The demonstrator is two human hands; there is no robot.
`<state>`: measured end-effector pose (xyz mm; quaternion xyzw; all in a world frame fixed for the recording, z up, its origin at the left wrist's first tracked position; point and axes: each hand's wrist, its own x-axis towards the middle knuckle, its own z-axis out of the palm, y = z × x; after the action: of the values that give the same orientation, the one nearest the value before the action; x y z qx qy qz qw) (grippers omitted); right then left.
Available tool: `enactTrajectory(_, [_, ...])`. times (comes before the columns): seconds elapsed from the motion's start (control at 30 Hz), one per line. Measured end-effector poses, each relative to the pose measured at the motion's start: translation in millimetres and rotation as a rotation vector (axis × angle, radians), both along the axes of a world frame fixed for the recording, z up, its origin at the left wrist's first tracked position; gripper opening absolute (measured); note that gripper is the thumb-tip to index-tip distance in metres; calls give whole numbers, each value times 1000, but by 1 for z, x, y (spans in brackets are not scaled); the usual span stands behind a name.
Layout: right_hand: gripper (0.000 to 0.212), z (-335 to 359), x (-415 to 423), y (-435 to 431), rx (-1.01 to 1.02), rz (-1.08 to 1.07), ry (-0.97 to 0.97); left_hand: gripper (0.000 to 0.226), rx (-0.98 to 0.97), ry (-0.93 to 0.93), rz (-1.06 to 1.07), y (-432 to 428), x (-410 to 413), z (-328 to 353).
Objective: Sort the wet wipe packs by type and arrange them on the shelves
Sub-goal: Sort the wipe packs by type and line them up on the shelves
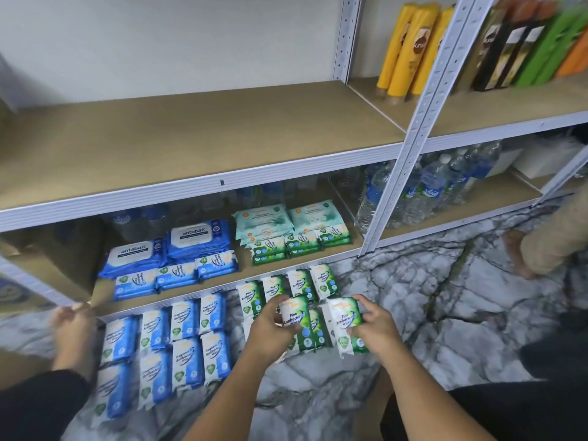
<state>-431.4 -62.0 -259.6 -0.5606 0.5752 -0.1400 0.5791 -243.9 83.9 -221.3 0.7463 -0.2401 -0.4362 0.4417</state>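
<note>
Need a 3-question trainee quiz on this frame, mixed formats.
1. True or false: the left hand and right hand each hold a green pine pack.
2. The blue fragrance packs on the floor lie: A) left of the green floor packs; B) right of them; C) on the top shelf.
3. Fill in: the large blue packs on the low shelf read ____.
Key: 1 true; 2 A; 3 antabax.

The pine wipe packs (294,315) are glossy plastic film (slightly crinkled). The shelf boards (191,132) look matt brown fibreboard, on white-painted perforated metal uprights (416,132). The marble-patterned floor (445,329) is smooth, faintly shiny.
</note>
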Motion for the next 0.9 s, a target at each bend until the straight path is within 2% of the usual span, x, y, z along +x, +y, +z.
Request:
enactTrajectory(0.37, [80, -16, 9, -56, -30, -10, 89, 57, 107, -89, 0, -37, 11, -58])
enactTrajectory(0.63, [72, -73, 32, -73, 0, 17, 188, 65, 242, -93, -70, -77, 10, -119])
enactTrajectory(0.9, [74, -140, 40, -83, 73, 49, 282, 65, 346, -119, -124, -103, 13, -169])
